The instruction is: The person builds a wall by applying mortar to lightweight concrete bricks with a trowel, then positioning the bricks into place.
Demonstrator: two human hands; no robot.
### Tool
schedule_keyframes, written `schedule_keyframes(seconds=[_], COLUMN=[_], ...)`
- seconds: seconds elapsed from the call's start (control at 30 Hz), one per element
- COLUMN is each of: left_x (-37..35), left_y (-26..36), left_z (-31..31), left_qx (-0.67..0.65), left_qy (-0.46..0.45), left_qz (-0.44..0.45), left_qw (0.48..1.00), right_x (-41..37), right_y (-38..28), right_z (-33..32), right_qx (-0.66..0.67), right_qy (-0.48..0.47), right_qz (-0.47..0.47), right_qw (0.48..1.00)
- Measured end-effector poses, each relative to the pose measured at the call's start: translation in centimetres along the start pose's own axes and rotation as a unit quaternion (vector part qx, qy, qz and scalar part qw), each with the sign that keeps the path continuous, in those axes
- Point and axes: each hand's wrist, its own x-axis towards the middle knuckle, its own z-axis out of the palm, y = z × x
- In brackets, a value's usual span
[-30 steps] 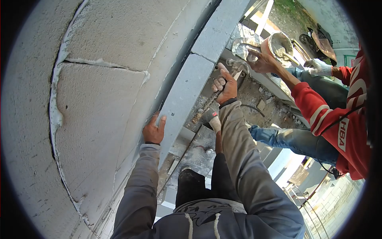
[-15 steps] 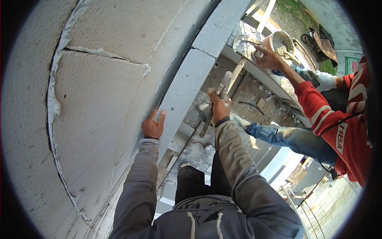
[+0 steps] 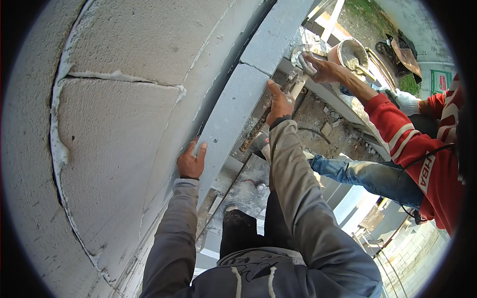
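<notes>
My left hand (image 3: 191,160) rests on the edge of a pale grey block (image 3: 226,107), thumb apart from the fingers, which reach into the gap beside the wall. In my right hand (image 3: 281,104) is a hammer with a ribbed, rusty handle (image 3: 254,133). Its dusty head (image 3: 295,78) points up and away, close to the block's right side. Just beyond the hammer head is a co-worker's bare hand (image 3: 322,68), with a pale curved tool partly hidden at its fingers.
A wall of large blocks (image 3: 119,114) with white joints fills the left. A second grey block (image 3: 278,32) continues the row. At upper right stands a bucket of mortar (image 3: 351,53). A co-worker in a red sleeve (image 3: 397,131) is on the right; rubble (image 3: 328,126) lies below.
My right hand has moved up with the hammer, bringing its head toward the blocks' joint. The co-worker's bare hand has shifted left. My left hand stays on the block.
</notes>
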Motion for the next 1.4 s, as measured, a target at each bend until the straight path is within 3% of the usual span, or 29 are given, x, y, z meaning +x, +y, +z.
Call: schedule_keyframes(seconds=[0.6,1.4], left_x=[0.2,0.1], left_y=[0.2,0.2], left_z=[0.0,0.0], left_qx=[0.003,0.005], left_qy=[-0.006,-0.005], left_qz=[-0.016,-0.017], left_qw=[1.0,1.0], right_x=[2.7,4.2], right_y=[-1.3,-1.1], right_z=[0.8,-0.8], right_qx=[-0.054,-0.023], right_qy=[-0.023,-0.031], right_qz=[-0.037,0.037], right_qw=[0.998,0.999])
